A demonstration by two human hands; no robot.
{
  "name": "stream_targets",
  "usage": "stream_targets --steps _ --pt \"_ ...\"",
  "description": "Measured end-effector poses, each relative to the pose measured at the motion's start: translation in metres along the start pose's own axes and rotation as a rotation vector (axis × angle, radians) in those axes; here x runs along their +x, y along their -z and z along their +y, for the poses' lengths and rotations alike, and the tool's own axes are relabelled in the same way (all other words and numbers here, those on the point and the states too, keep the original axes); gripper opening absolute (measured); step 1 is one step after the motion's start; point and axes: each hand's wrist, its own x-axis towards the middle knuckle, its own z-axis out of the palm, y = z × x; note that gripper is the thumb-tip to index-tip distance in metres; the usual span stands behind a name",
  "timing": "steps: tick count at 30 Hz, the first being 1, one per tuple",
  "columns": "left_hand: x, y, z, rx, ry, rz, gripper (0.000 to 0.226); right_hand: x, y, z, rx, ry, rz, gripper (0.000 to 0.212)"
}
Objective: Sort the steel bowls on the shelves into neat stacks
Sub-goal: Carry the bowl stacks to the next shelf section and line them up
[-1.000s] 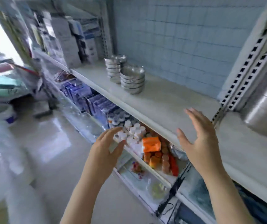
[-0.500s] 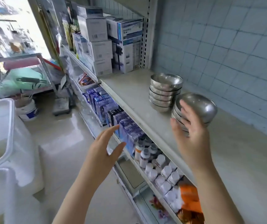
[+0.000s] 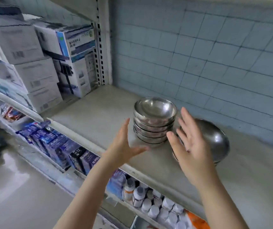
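Two bowl groups sit mid-frame on the shelf (image 3: 99, 113): a tall stack (image 3: 154, 120) and, touching it at right, a wider bowl (image 3: 215, 139). Both hands are spread open and hold nothing, the left hand (image 3: 124, 146) before the stack, the right hand (image 3: 190, 146) over the bowl. A careless nudge could topple the stack toward the shelf's near edge. There is bare shelf left of the stack, toward the boxes (image 3: 76, 63).

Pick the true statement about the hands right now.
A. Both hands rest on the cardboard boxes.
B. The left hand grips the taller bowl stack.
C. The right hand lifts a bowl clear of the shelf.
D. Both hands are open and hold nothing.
D: the left hand and right hand are spread open beside the taller bowl stack, gripping nothing.
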Motion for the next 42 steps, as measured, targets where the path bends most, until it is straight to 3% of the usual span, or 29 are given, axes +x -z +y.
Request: stream_targets --steps 3,9,12,15,25,42 --pt "0.045 0.0 -0.019 -0.177 -0.07 -0.183 0.128 0.0 -0.011 -0.005 -0.019 -0.092 0.126 0.075" --pt "0.072 0.017 -0.041 -0.279 -0.201 -0.353 0.092 -0.004 -0.049 -0.013 -0.074 -0.146 0.304 0.079" --pt "0.072 0.039 -0.046 -0.31 -0.24 -0.434 0.093 -0.007 -0.074 -0.008 -0.123 -0.173 0.323 0.08" --pt "0.071 0.057 -0.059 -0.374 -0.233 -0.497 0.103 -0.003 -0.094 0.004 -0.161 -0.224 0.312 0.094" --pt "0.072 0.063 -0.07 -0.374 -0.211 -0.526 0.113 0.002 -0.105 0.022 -0.266 -0.244 0.338 0.087" --pt "0.069 0.068 -0.062 -0.373 -0.308 -0.51 0.098 0.002 -0.104 0.029 -0.166 -0.22 0.368 0.09"
